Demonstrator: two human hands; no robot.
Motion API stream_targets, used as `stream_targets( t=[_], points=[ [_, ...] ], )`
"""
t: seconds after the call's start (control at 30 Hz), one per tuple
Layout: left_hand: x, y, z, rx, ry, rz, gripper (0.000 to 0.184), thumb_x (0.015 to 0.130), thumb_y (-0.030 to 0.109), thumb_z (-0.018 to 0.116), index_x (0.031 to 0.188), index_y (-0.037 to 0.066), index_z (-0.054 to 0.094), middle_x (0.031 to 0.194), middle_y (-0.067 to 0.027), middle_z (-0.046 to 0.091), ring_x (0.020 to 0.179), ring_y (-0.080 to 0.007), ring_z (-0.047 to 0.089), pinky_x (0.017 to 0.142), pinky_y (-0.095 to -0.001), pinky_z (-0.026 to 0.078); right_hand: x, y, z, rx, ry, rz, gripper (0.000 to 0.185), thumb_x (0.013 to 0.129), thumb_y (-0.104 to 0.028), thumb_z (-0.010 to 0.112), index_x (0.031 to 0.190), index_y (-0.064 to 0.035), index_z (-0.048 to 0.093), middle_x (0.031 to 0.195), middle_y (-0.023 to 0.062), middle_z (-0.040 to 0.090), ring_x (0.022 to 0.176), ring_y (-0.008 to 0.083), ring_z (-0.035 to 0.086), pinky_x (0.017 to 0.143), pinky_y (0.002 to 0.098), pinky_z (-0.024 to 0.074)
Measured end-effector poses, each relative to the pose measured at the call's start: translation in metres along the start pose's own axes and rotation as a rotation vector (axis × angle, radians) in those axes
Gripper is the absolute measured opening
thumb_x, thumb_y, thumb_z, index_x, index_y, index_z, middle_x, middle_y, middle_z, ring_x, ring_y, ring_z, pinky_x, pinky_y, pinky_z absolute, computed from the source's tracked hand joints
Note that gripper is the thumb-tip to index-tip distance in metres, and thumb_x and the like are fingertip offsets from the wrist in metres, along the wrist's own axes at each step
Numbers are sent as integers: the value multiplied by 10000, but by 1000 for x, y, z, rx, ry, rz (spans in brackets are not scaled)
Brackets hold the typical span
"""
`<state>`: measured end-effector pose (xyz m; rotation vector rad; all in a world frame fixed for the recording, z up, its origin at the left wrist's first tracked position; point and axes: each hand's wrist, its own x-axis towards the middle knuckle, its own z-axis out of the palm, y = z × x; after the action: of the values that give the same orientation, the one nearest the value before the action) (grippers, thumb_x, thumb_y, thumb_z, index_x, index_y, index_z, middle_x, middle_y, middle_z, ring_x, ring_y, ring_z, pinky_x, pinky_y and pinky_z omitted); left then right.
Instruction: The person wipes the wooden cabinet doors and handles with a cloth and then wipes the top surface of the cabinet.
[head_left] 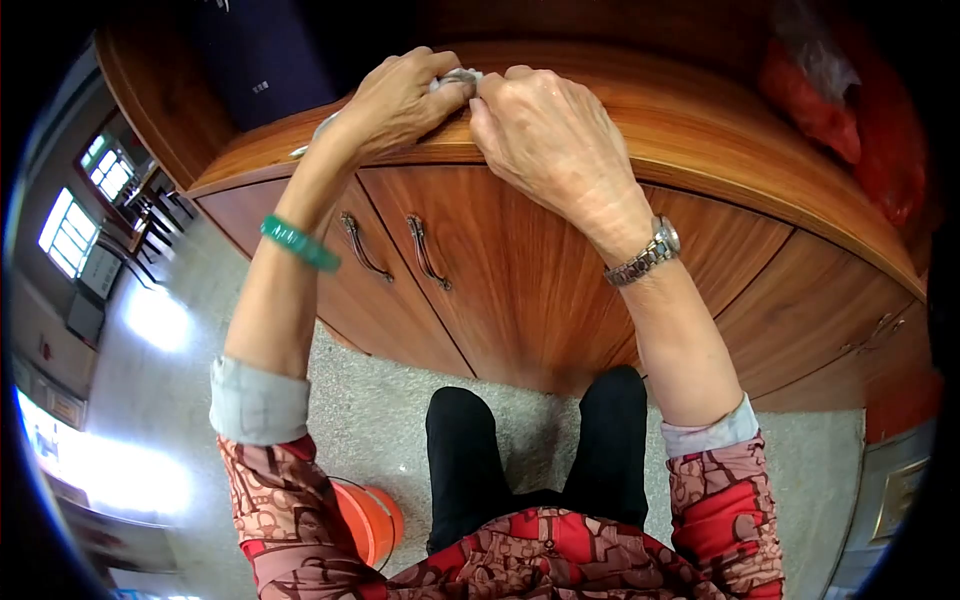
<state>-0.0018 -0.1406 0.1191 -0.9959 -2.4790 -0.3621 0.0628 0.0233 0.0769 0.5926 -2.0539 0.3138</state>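
Observation:
My left hand (400,100), with a green bangle (298,243) below its wrist, is closed over the front of the wooden cabinet top (680,125). Close beside it, my right hand (555,130) is closed too, with a metal watch (648,255) at the wrist. Between the fingers of both hands shows a small crumpled whitish cloth (462,77); most of it is hidden by the fingers. Partly behind my left wrist lies a pale, thin thing (325,125) at the cabinet's edge; its kind cannot be made out.
A dark blue box (265,70) stands at the back left of the cabinet top. Red plastic bags (825,105) lie at the right. Metal handles (428,252) stick out from the cabinet doors. An orange bucket (368,520) stands on the floor by my left side.

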Motion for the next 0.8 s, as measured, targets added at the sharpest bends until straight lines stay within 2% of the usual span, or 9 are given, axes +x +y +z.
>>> stream_targets(
  t=[0.03,0.07,0.1,0.23,0.33,0.43,0.47,0.73,0.8],
  points=[
    [-6,4,-1,-21,67,65,352,854,309,474,873,-14,613,771,-220,620,730,-378,590,672,-448,448,0,0,-1,0,-23,6,225,816,-116,562,682,51,630,673,214,621,636,329,646,588,411,540],
    [-9,-1,6,-15,223,192,362,848,319,491,829,-27,594,705,-198,595,644,-356,561,620,-436,432,0,0,-2,1,-25,11,225,816,-116,562,682,51,630,673,214,621,636,329,646,588,411,540],
    [-10,2,4,-16,219,193,362,848,319,491,829,-27,594,705,-198,595,644,-356,561,620,-436,432,0,0,-2,-16,-33,17,221,817,-116,561,691,51,633,678,215,622,642,329,647,592,409,539],
    [-3,-3,0,-169,93,-23,367,847,335,517,870,-17,619,673,-163,576,628,-302,541,621,-406,437,-1,-2,-5,19,9,13,216,818,-114,556,694,46,633,686,214,624,650,327,646,608,403,539],
    [8,-18,4,-65,102,-106,379,858,362,527,918,10,655,750,-194,628,722,-326,612,685,-417,470,0,-3,-7,-19,-50,27,215,815,-109,549,682,43,624,686,209,625,656,325,645,610,406,537],
    [21,-36,9,-13,48,-182,394,857,372,517,952,9,638,862,-187,620,748,-306,587,711,-393,463,-1,-2,-4,-19,9,0,221,812,-100,542,658,42,611,685,210,622,652,325,642,602,408,533],
    [23,-44,18,110,176,-141,376,864,369,507,952,31,647,870,-207,637,795,-347,608,751,-408,472,0,-2,-4,-24,8,2,221,812,-100,542,658,42,611,685,210,622,652,325,642,602,408,533],
    [19,-40,13,46,56,-185,383,872,378,503,1005,41,627,942,-222,638,885,-368,612,781,-419,466,1,0,0,-20,-24,11,222,804,-89,549,642,47,616,662,220,617,621,329,646,579,398,539],
    [10,-30,11,31,70,-107,385,873,371,507,1003,23,608,966,-220,615,896,-362,591,786,-418,453,1,0,-1,-22,-8,5,221,806,-93,552,653,51,622,669,222,620,625,329,648,578,397,541]
  ],
)
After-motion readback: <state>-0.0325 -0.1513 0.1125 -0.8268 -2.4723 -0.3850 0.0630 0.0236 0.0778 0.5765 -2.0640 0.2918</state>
